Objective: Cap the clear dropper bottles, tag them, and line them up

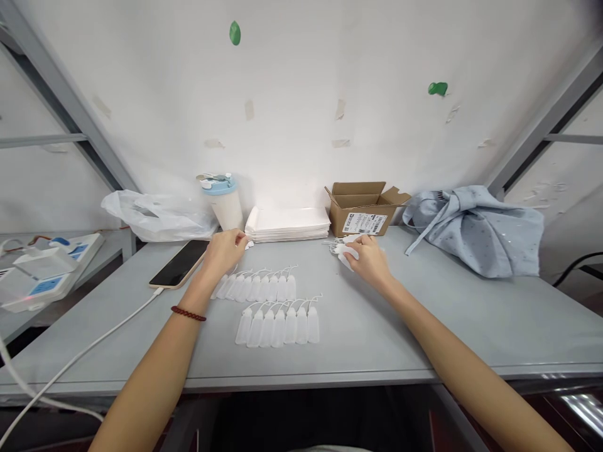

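My left hand (pixel 227 252) is closed in a pinch at the back left. A small white piece (pixel 249 245) shows at its fingertips; whether they hold it is unclear. Over on the right, my right hand (pixel 371 262) has its thumb and fingers closed on white translucent tags (pixel 347 256) with thin strings, in front of the cardboard box. Similar tags lie in two rows on the grey table between my forearms: a back row (pixel 260 289), partly hidden by my left wrist, and a front row (pixel 277 328). Their strings point away from me.
Behind the tags is a stack of white paper-like sheets (pixel 288 223), beside an open cardboard box (pixel 360 213). A tumbler (pixel 225 207), plastic bag (pixel 157 216) and cabled phone (pixel 181 263) stand left. Blue cloth (pixel 480 232) lies right; a power strip (pixel 51 273) is far left.
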{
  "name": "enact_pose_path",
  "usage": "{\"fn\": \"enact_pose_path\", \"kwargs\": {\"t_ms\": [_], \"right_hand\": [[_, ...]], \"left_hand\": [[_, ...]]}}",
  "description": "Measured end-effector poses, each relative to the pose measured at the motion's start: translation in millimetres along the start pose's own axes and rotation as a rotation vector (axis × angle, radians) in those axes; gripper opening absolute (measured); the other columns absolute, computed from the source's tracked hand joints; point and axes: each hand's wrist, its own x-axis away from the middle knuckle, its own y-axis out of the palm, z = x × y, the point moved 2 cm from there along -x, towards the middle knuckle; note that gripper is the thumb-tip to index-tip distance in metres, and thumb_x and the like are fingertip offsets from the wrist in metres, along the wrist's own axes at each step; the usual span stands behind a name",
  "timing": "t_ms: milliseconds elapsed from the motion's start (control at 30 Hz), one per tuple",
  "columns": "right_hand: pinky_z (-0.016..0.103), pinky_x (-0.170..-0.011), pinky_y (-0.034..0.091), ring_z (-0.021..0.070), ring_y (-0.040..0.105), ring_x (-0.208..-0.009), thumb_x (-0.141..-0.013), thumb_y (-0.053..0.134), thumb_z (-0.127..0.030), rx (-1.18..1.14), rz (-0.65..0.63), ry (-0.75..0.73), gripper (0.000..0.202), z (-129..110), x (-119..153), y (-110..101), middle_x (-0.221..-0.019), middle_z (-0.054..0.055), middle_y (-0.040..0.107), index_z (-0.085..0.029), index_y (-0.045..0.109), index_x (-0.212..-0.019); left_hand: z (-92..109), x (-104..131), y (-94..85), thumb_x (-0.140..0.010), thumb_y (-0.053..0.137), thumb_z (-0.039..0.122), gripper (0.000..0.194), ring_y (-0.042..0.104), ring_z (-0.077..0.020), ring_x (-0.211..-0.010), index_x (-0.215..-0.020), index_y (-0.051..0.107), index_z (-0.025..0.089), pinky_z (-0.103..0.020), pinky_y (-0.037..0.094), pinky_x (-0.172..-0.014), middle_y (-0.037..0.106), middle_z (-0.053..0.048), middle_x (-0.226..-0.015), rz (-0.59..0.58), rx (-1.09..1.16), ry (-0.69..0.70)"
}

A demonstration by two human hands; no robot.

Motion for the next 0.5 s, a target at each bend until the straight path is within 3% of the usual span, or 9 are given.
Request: {"fn": "enact_pose_path", "kwargs": {"t_ms": [333,433,500], "right_hand": [[0.034,-0.063,0.045,0.0298,0.052,-0.099,-0.081,0.054,-0.018,0.005,-0.012,-0.001,0.019,-2,1,-1,-0.095,0.014,0.061,-0.016,0.068,-0.092],[0.034,-0.067,0.044,0.0268,0.053,-0.094,-0.081,0.053,-0.021,-0.151,0.019,-0.041,0.017,-12,4,-8,-0.093,0.012,0.061,-0.016,0.067,-0.089],[0.033,-0.067,0.044,0.0206,0.055,-0.079,-0.081,0.052,-0.023,-0.348,-0.029,-0.079,0.015,-24,8,-15,-0.084,0.008,0.062,-0.017,0.066,-0.081]], "left_hand": [[-22,-3,-11.7,-0.08,0.043,0.032,0.028,0.062,-0.0259,-0.089,-0.087,0.067,0.017,-0.029,0.044,-0.072,0.071,-0.009,-0.093,-0.054,-0.077,-0.136],[-30,-1,-17.3,-0.078,0.045,0.027,0.026,0.062,-0.0257,-0.088,-0.087,0.067,0.017,-0.029,0.044,-0.071,0.07,-0.009,-0.092,-0.119,-0.115,-0.169],[-36,1,-20.9,-0.076,0.046,0.023,0.025,0.061,-0.0252,-0.085,-0.087,0.067,0.016,-0.029,0.043,-0.068,0.07,-0.009,-0.09,-0.156,-0.12,-0.199]]}}
